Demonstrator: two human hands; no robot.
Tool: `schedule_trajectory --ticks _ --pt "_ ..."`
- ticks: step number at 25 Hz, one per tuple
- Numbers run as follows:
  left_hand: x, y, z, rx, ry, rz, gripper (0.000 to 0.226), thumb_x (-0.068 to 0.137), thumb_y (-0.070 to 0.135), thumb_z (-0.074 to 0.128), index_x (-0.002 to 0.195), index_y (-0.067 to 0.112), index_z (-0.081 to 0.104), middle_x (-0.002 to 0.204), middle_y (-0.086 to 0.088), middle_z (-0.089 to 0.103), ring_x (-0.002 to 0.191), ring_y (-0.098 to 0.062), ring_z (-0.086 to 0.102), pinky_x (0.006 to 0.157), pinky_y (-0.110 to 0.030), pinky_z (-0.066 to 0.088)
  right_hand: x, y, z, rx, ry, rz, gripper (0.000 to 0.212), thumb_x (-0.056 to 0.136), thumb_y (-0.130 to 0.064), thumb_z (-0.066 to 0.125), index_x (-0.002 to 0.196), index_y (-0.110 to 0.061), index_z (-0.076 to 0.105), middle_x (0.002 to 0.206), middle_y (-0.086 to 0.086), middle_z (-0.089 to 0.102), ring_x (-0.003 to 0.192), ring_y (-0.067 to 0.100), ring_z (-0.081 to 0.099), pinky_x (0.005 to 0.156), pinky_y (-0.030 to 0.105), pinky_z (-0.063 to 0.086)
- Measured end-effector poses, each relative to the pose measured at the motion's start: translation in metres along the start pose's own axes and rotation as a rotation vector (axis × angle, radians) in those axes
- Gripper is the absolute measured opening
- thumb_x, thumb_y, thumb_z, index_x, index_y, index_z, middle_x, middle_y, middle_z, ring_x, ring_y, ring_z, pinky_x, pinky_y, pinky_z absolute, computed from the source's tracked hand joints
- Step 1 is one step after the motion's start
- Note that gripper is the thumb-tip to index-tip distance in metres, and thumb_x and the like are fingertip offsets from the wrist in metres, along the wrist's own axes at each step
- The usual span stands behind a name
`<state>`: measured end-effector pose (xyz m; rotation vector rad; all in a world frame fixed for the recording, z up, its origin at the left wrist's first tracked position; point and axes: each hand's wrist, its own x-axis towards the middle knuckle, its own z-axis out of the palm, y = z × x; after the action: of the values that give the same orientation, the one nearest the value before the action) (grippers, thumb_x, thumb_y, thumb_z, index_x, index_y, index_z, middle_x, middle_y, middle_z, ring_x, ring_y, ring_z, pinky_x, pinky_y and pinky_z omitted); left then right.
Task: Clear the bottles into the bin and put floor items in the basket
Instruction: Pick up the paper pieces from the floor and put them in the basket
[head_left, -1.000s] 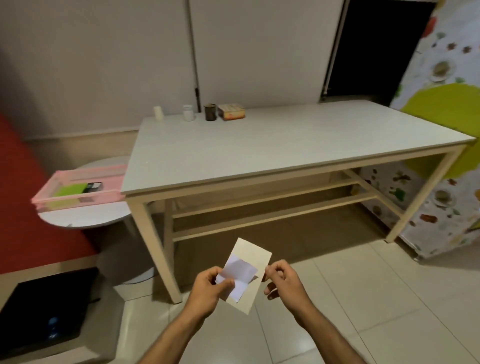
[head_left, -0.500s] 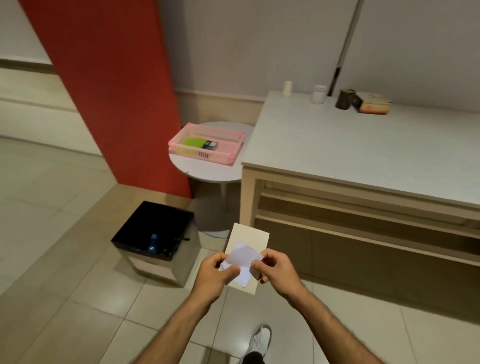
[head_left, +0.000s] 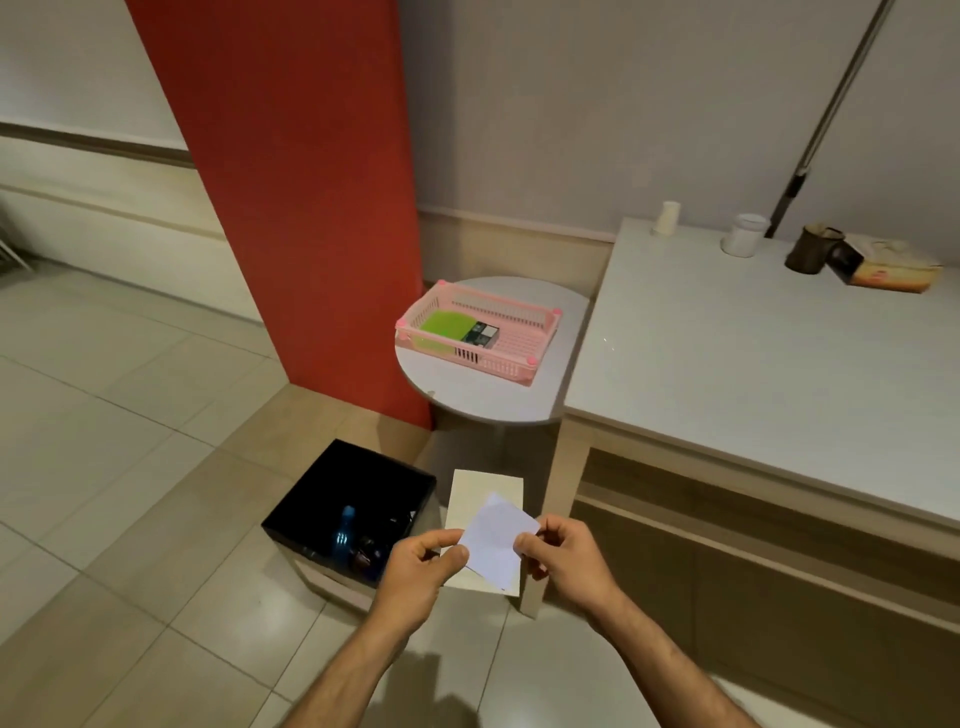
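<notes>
**Two papers in your hands, closer to the bin**

You have stepped nearer since the last picture: the black bin (head_left: 349, 512) and the pink basket (head_left: 480, 332) look bigger now, and your shoe is gone from view.

The bin sits on the floor, open on top, with one blue bottle (head_left: 343, 530) and some dark things inside. Your left hand (head_left: 423, 569) is closed, pinching the left edge of a small white paper (head_left: 496, 540). Behind that is one bigger cream card (head_left: 480, 493). Your right hand (head_left: 569, 558) is closed too, pinching the right edge.

The one basket rests on the round table (head_left: 488, 400), with one green thing (head_left: 444, 325) and one dark box (head_left: 482, 335) in it. On the big table (head_left: 753, 364) far right stand four things: two white cups, one brown cup and one box.
</notes>
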<state>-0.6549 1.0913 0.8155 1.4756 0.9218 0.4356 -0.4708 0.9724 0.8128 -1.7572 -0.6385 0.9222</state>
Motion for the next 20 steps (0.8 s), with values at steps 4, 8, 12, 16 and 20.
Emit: schedule_trajectory --ticks 4,8,12,16,20 --pt "0.044 0.017 -0.036 -0.027 0.057 -0.004 0.03 0.092 0.017 0.071 0.095 0.047 0.077 0.1 0.019 0.075 0.093 0.002 0.069 0.066 -0.019 0.058 0.057 -0.035 0.028 -0.029 -0.044 -0.039 0.015 0.088 -0.016 0.073 0.08 -0.006 0.065 0.073 0.013 0.071 0.064 0.022 0.065 0.062 0.032 0.052" --pt "0.086 0.025 -0.082 -0.035 0.066 -0.022 0.031 0.095 0.007 0.066 0.096 0.035 0.079 0.096 0.02 0.075 0.09 0.004 0.069 0.065 -0.018 0.057 0.102 -0.064 0.062 -0.034 -0.046 -0.056 0.015 0.089 -0.014 0.072 0.083 -0.003 0.064 0.073 0.013 0.07 0.066 0.026 0.065 0.067 0.036 0.055" --pt "0.131 0.03 -0.131 -0.048 0.036 -0.084 0.029 0.095 -0.006 0.059 0.105 0.017 0.074 0.086 0.022 0.074 0.08 0.005 0.07 0.057 -0.019 0.056 0.139 -0.086 0.09 0.001 0.036 -0.023 0.018 0.093 -0.016 0.069 0.09 0.002 0.064 0.082 0.017 0.07 0.073 0.035 0.068 0.076 0.047 0.06" --pt "0.179 0.042 -0.163 -0.036 -0.012 -0.059 0.032 0.095 -0.006 0.057 0.113 0.017 0.069 0.102 0.003 0.073 0.084 0.0 0.072 0.069 -0.025 0.061 0.174 -0.103 0.099 0.018 0.132 -0.02 0.01 0.096 -0.013 0.062 0.096 -0.004 0.068 0.09 0.018 0.07 0.073 0.03 0.068 0.072 0.038 0.059" --pt "0.227 0.054 -0.167 -0.018 -0.083 -0.012 0.043 0.095 -0.007 0.058 0.122 0.026 0.061 0.109 0.005 0.07 0.089 -0.006 0.073 0.07 -0.022 0.058 0.199 -0.101 0.094 0.074 0.241 0.013 0.011 0.096 -0.007 0.057 0.097 -0.007 0.069 0.092 0.016 0.069 0.07 0.021 0.064 0.066 0.029 0.054"
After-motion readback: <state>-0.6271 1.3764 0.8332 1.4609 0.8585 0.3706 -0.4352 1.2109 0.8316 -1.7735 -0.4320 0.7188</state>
